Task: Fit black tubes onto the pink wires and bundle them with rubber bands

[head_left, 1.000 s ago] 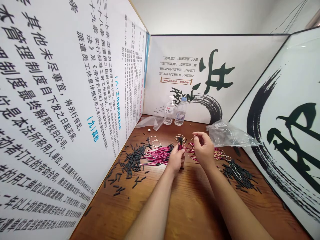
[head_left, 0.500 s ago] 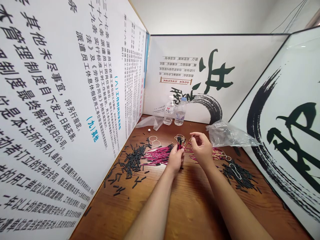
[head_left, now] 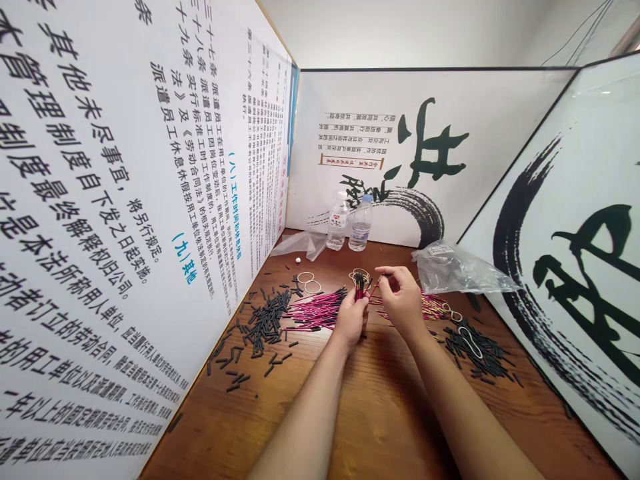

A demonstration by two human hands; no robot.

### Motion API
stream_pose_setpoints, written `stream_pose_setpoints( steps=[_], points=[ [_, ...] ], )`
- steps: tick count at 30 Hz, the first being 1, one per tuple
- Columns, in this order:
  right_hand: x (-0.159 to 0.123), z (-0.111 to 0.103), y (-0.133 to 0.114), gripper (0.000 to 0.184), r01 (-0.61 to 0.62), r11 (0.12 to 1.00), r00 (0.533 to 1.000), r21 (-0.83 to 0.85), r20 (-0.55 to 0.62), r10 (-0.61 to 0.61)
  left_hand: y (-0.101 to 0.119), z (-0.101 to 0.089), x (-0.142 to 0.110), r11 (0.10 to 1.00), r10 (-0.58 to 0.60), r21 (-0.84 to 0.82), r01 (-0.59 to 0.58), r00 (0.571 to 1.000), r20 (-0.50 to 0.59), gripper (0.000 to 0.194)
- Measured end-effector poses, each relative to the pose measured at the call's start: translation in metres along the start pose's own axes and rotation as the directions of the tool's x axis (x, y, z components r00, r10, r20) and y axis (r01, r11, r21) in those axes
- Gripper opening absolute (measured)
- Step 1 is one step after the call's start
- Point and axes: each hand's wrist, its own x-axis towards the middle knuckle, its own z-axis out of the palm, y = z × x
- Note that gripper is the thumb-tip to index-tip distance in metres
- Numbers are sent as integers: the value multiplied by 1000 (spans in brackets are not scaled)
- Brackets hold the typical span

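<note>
My left hand (head_left: 350,320) is closed around a small upright bundle of thin red sticks with black tips (head_left: 360,285). Just to its right, my right hand (head_left: 404,300) pinches one slim reddish stick (head_left: 373,288) between thumb and forefinger, close to the bundle. Left of my hands lies a pile of pink-red sticks (head_left: 315,310), many with black ends. More sticks, red with pale gold ends (head_left: 434,308), lie to the right, partly hidden by my right hand. Behind the bundle rest some pale rubber bands (head_left: 361,275).
Loose black tubes lie heaped at left (head_left: 267,323) and right (head_left: 483,353) on the wooden table (head_left: 300,413). Two water bottles (head_left: 361,227) stand at the back, with a clear plastic bag (head_left: 457,270) to their right. Printed panels (head_left: 310,147) wall the table in.
My right hand has shifted slightly left, bringing the pinched stick nearer the bundle. My left hand stays in place with the bundle.
</note>
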Motion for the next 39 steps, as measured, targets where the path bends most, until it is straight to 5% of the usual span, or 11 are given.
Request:
stream_pose_setpoints(
  steps=[13,19,39],
  points=[
    [0,-2,2,23,-25,999,1000,34,12,24,-1,-1,1,1000,5,-2,-5,1000,-24,22],
    [-1,1,5,18,-156,981,988,117,30,153,0,1,0,1000,3,-17,-4,999,-40,23],
    [0,-3,5,18,-172,978,984,121,-14,175,-1,0,0,1000,29,-8,-29,999,-24,21]
  ],
)
